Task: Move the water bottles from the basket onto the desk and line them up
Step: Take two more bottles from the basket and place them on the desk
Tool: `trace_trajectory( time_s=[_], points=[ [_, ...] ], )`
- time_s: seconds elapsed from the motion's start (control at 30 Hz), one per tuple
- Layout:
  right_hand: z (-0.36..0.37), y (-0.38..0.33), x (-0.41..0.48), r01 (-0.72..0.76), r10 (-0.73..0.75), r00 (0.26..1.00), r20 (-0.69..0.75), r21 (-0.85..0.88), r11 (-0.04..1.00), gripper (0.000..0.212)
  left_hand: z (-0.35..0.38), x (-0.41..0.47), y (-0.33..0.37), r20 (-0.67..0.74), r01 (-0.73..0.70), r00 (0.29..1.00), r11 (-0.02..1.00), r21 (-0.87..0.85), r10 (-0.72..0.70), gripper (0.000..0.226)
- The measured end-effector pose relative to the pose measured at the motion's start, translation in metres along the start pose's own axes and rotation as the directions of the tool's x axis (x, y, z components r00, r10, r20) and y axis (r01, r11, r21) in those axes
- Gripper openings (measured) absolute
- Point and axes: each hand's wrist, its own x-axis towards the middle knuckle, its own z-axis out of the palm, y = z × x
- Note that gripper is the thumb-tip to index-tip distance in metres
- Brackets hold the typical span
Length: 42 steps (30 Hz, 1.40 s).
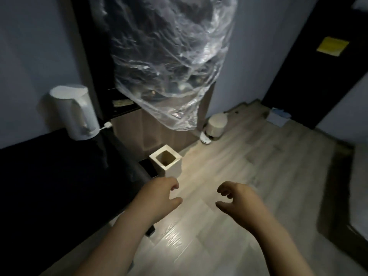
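Neither water bottles nor a basket show in the head view. The black desk (49, 176) fills the lower left, its top dark. My left hand (159, 198) hovers just off the desk's right edge, above the wooden floor, fingers loosely curled and holding nothing. My right hand (239, 202) hangs to the right of it at the same height, fingers also loosely curled and empty. The two hands face each other with a gap between them.
A white electric kettle (77, 114) stands on the desk's far end by the wall. A square white bin (166, 161) sits on the floor beside the desk. A large clear plastic bag (169, 66) hangs ahead. A round white bin (216, 126) stands by the far wall.
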Motion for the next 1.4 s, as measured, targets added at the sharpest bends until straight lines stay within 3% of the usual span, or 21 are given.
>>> trace_trajectory(
  time_s=[0.17, 0.43, 0.9, 1.23, 1.4],
  points=[
    [-0.017, 0.065, 0.001, -0.216, 0.215, 0.976, 0.036, 0.038, 0.976, 0.043, 0.032, 0.05, 0.048, 0.166, -0.111, 0.981, 0.991, 0.076, 0.097, 0.043],
    [-0.035, 0.121, 0.06, -0.371, 0.372, 0.928, -0.005, 0.072, 0.926, 0.044, 0.059, 0.163, 0.099, 0.307, -0.262, 0.924, 0.962, 0.072, 0.229, 0.042],
    [-0.092, 0.188, 0.203, -0.52, 0.555, 0.817, -0.157, 0.219, 0.826, 0.035, 0.072, 0.384, 0.171, 0.36, -0.466, 0.841, 0.879, 0.1, 0.405, 0.04],
    [-0.167, 0.322, 0.312, -0.513, 0.57, 0.795, -0.208, 0.272, 0.814, 0.036, 0.119, 0.526, 0.286, 0.342, -0.529, 0.819, 0.837, 0.138, 0.461, 0.04],
    [-0.237, 0.388, 0.363, -0.475, 0.532, 0.786, -0.316, 0.243, 0.846, 0.037, 0.128, 0.591, 0.363, 0.259, -0.575, 0.808, 0.804, 0.15, 0.53, 0.04]
  ],
)
